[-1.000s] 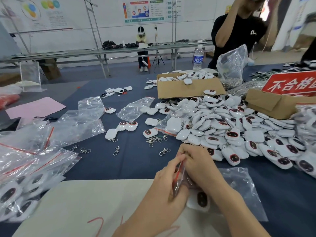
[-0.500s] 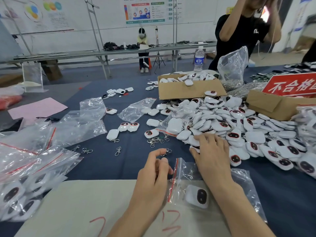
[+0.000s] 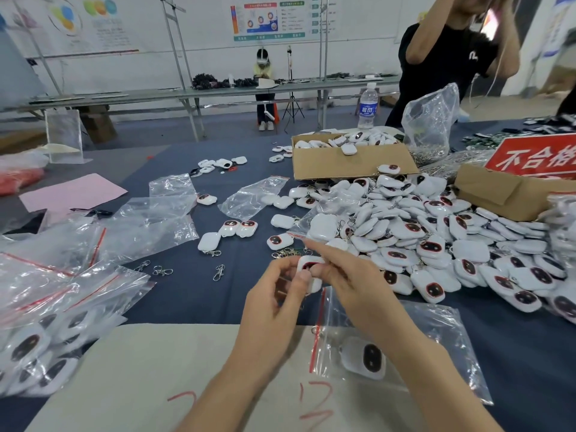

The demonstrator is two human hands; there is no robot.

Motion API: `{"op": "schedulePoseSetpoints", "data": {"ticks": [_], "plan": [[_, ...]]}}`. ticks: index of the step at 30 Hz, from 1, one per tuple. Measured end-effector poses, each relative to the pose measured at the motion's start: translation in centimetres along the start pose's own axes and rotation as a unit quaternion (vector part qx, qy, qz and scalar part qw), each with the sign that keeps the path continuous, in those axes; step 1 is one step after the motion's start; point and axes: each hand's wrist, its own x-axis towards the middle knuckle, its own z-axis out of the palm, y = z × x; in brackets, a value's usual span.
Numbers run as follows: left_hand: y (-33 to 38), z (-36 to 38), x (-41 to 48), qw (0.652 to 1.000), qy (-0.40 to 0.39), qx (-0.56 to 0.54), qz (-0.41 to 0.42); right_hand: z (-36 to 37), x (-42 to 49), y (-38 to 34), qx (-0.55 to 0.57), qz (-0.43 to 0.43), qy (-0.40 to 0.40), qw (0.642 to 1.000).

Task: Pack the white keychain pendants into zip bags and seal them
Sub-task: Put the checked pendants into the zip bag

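Presently my left hand [image 3: 277, 297] and right hand [image 3: 352, 285] both pinch one pendant [image 3: 309, 265] above the bag [image 3: 436, 335]; next, I judge, insert it.

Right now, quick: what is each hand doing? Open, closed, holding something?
Left hand: closed, holding a white pendant.
Right hand: closed, pinching the same pendant.

Water bottle [image 3: 367, 106] behind cardboard box [image 3: 352, 166]; red sign [image 3: 536, 157] by second box [image 3: 498, 194], right; pink paper [image 3: 73, 193] left; person in black shirt [image 3: 442, 67] standing; seated person [image 3: 265, 88] beside tripod [image 3: 291, 104].
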Motion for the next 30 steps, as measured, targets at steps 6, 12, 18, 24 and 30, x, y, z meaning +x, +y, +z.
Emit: {"op": "schedulePoseSetpoints", "data": {"ticks": [6, 12, 18, 24, 30], "plan": [[0.0, -0.2, 0.4, 0.996, 0.025, -0.076, -0.031, 0.6, 0.0, -0.7, 0.174, 0.053, 0.014, 0.983], [-0.4, -0.4, 0.6, 0.994, 0.029, -0.090, -0.054, 0.7, -0.3, -1.1, 0.215, 0.066, -0.004, 0.974], [-0.6, -0.4, 0.6, 0.995, 0.028, -0.087, -0.040, 0.7, -0.5, -1.5, 0.228, 0.060, 0.004, 0.972], [-0.7, -0.4, 0.6, 0.995, 0.024, -0.090, -0.031, 0.8, -0.5, -1.6, 0.241, 0.062, 0.015, 0.968], [-1.0, -0.4, 0.6, 0.997, 0.018, -0.077, -0.018, 1.0, -0.4, -1.5, 0.228, 0.066, 0.026, 0.971]]}}
